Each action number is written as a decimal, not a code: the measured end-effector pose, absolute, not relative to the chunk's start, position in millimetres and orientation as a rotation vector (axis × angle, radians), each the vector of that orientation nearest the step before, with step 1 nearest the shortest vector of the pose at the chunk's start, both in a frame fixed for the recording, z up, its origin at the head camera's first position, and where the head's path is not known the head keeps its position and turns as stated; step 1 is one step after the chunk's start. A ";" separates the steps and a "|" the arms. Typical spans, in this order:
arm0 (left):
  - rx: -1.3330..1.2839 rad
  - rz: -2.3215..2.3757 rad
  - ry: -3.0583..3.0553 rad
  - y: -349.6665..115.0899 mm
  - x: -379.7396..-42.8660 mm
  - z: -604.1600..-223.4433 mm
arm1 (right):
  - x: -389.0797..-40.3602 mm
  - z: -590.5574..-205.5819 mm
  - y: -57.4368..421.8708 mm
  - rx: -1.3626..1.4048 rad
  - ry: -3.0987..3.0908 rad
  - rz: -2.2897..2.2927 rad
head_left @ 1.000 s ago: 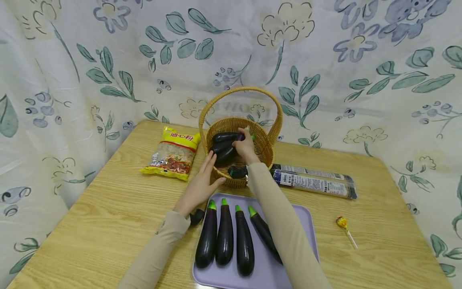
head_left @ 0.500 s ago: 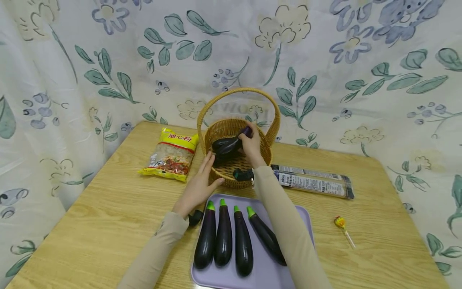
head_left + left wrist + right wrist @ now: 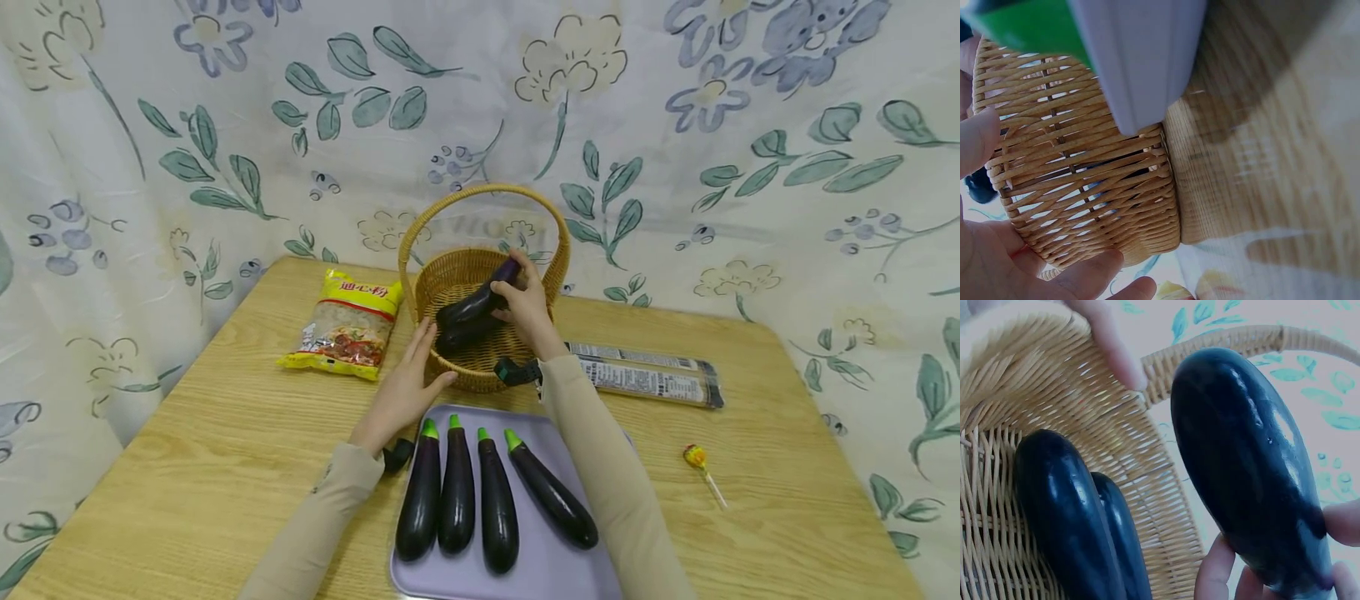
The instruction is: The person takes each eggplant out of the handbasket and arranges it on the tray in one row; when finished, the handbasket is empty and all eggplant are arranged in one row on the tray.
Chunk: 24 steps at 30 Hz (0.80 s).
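Pale wood-grain tabletop [image 3: 187, 467], near edge cut off. Lavender rectangular tray [image 3: 555, 575], right side partly behind beige sleeve [image 3: 600, 458], bears four glossy dark-purple eggplants [image 3: 456, 492] with green stems. Left hand [image 3: 401, 392] spread against round tan wicker basket [image 3: 472, 379]. Right hand [image 3: 528, 304] grips long dark-purple eggplant [image 3: 1247, 462] over the basket, stem hidden. Two more dark eggplants [image 3: 1063, 506] inside, lower ends cropped in right wrist view. Flat printed packets [image 3: 648, 379], left ends hidden. White floral curtain [image 3: 480, 108] behind.

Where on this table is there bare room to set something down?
Bare table lies left of the left sleeve, in front of the yellow bag, and right of the lollipop. The middle is crowded: basket behind, tray of eggplants in front.
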<state>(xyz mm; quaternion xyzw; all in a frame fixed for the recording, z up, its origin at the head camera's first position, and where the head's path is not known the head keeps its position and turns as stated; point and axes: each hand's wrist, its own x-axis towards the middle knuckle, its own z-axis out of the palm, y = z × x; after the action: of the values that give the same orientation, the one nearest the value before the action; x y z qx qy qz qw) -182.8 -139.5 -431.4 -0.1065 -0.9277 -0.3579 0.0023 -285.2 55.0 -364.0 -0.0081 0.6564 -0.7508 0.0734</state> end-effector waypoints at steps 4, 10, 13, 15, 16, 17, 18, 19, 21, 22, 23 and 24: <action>-0.336 -1.130 -2.907 -140.6 -183.3 -432.9 | -279.7 -359.6 58.0 -0.058 1.955 -2.248; -0.335 -1.125 -2.890 -139.0 -183.1 -432.9 | -275.3 -358.4 62.2 -0.069 1.945 -2.238; -0.338 -1.115 -2.892 -138.3 -183.1 -432.6 | -273.8 -359.4 63.6 -0.075 1.945 -2.227; -0.343 -1.113 -2.891 -138.5 -183.4 -432.6 | -272.8 -359.8 64.1 -0.080 1.942 -2.222; -0.343 -1.115 -2.889 -138.4 -183.5 -432.5 | -272.5 -359.9 64.5 -0.084 1.940 -2.219; -0.345 -1.119 -2.887 -138.5 -183.7 -432.5 | -272.1 -360.0 64.8 -0.088 1.940 -2.219; -0.346 -1.122 -2.884 -138.6 -183.8 -432.5 | -271.6 -360.0 65.0 -0.091 1.938 -2.220; -0.347 -1.126 -2.881 -138.6 -184.0 -432.5 | -271.2 -360.1 65.3 -0.095 1.931 -2.224; -0.346 -1.129 -2.880 -138.7 -184.5 -432.8 | -270.4 -359.9 66.3 -0.106 1.927 -2.225; -0.345 -1.128 -2.882 -138.7 -184.6 -432.9 | -269.9 -359.8 66.8 -0.110 1.922 -2.227; -0.342 -1.128 -2.885 -138.8 -184.8 -433.3 | -269.2 -359.5 67.3 -0.115 1.916 -2.232; -0.340 -1.128 -2.888 -138.9 -184.9 -433.4 | -268.3 -359.0 67.9 -0.121 1.906 -2.235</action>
<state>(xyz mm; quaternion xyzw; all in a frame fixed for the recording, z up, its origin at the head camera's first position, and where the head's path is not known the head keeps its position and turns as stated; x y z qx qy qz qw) -184.9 -138.9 -433.4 -0.1091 -0.9259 -0.3616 0.0114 -268.3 67.9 -359.0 -0.0409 0.6450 -0.7564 0.1004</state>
